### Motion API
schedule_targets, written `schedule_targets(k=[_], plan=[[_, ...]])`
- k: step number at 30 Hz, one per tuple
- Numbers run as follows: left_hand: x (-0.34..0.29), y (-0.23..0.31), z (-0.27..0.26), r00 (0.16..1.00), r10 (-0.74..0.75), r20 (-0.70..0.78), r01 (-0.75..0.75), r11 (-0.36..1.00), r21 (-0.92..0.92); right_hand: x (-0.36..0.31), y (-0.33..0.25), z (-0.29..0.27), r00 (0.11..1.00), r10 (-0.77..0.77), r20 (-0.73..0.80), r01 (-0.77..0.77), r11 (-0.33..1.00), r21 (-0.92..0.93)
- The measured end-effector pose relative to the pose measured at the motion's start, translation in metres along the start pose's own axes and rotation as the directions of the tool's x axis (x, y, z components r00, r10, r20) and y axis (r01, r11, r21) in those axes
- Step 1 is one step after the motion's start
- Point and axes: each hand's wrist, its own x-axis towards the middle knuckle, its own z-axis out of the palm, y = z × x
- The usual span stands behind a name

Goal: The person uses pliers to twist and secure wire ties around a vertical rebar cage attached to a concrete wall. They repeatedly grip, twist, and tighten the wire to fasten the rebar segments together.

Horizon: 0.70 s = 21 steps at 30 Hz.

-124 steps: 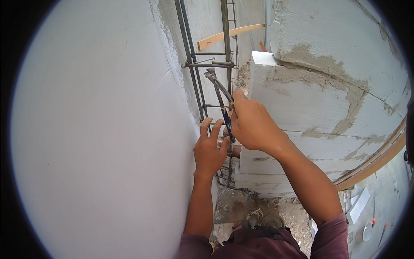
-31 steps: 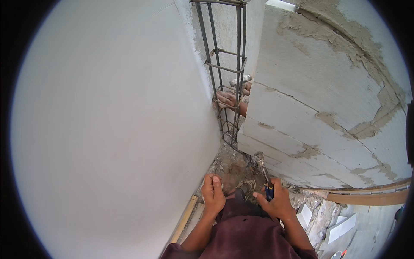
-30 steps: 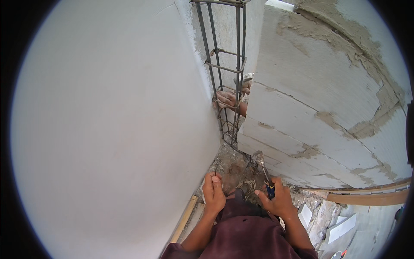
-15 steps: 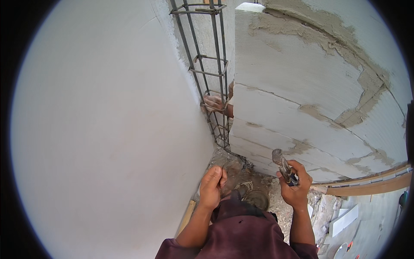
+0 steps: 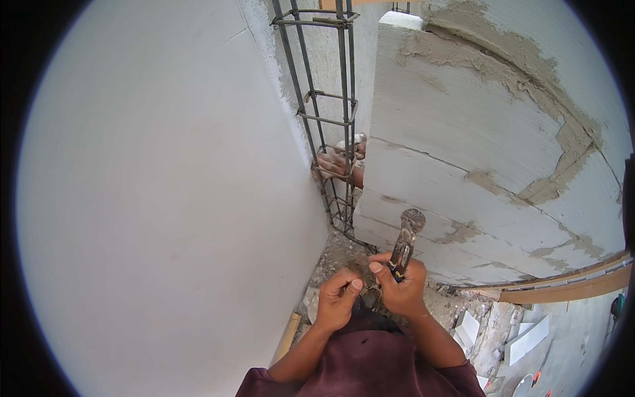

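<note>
My right hand (image 5: pixel 405 288) is closed around a hammer (image 5: pixel 405 246), its worn, rounded metal head pointing up and away from me and a dark blue and yellow grip showing at the fingers. Close beside it on the left, my left hand (image 5: pixel 338 301) is closed in a pinch, thumb against the bent fingers. What the pinch holds, if anything, is too small to make out. Both hands are in front of my body, low by the foot of a steel rebar cage (image 5: pixel 348 122) that stands upright in the gap between two walls.
Another person's hand (image 5: pixel 334 164) reaches through the gap behind the rebar. A smooth white wall (image 5: pixel 165 198) rises on the left, a mortared block wall (image 5: pixel 456 112) on the right. Rubble (image 5: pixel 337 255) covers the ground; white block offcuts (image 5: pixel 527 339) lie at lower right.
My right hand has moved left with the hammer, close to my left hand, and the hammer now stands more upright. My left hand has shifted slightly right and toward me.
</note>
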Motion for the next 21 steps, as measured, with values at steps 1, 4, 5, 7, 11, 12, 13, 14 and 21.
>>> schedule_targets(k=[1, 4, 5, 7, 11, 12, 13, 14, 21], plan=[[0.0, -0.003, -0.002, 0.999, 0.031, 0.011, -0.031, 0.999, 0.016, -0.002, 0.001, 0.0, 0.992, 0.109, 0.061, -0.115, 0.989, 0.097], [0.0, -0.022, -0.008, 0.986, 0.144, 0.082, -0.148, 0.988, 0.041, -0.002, 0.003, 0.006, 0.958, 0.24, 0.154, -0.281, 0.893, 0.353], [0.001, -0.025, -0.011, 0.98, 0.187, 0.07, -0.195, 0.973, 0.123, -0.003, 0.0, 0.006, 0.957, 0.241, 0.16, -0.282, 0.903, 0.325], [0.005, -0.027, -0.015, 0.959, 0.277, 0.057, -0.282, 0.916, 0.285, -0.003, -0.007, 0.006, 0.955, 0.242, 0.17, -0.281, 0.922, 0.268], [0.013, -0.021, -0.02, 0.957, 0.26, 0.13, -0.289, 0.899, 0.329, 0.003, -0.005, 0.002, 0.975, 0.188, 0.12, -0.195, 0.98, 0.05], [0.011, -0.015, -0.016, 0.97, 0.216, 0.109, -0.24, 0.922, 0.305, 0.005, -0.006, 0.001, 0.977, 0.177, 0.116, -0.182, 0.983, 0.034], [0.011, -0.006, -0.012, 0.981, 0.173, 0.088, -0.191, 0.94, 0.284, 0.006, -0.007, 0.001, 0.98, 0.164, 0.114, -0.168, 0.986, 0.022], [0.012, 0.001, -0.007, 0.987, 0.147, 0.069, -0.159, 0.955, 0.249, 0.006, -0.004, 0.002, 0.976, 0.181, 0.117, -0.185, 0.982, 0.027], [0.028, 0.012, -0.005, 0.948, 0.268, 0.171, -0.312, 0.884, 0.349, 0.004, 0.011, 0.0, 0.971, 0.201, 0.129, -0.208, 0.977, 0.041]])
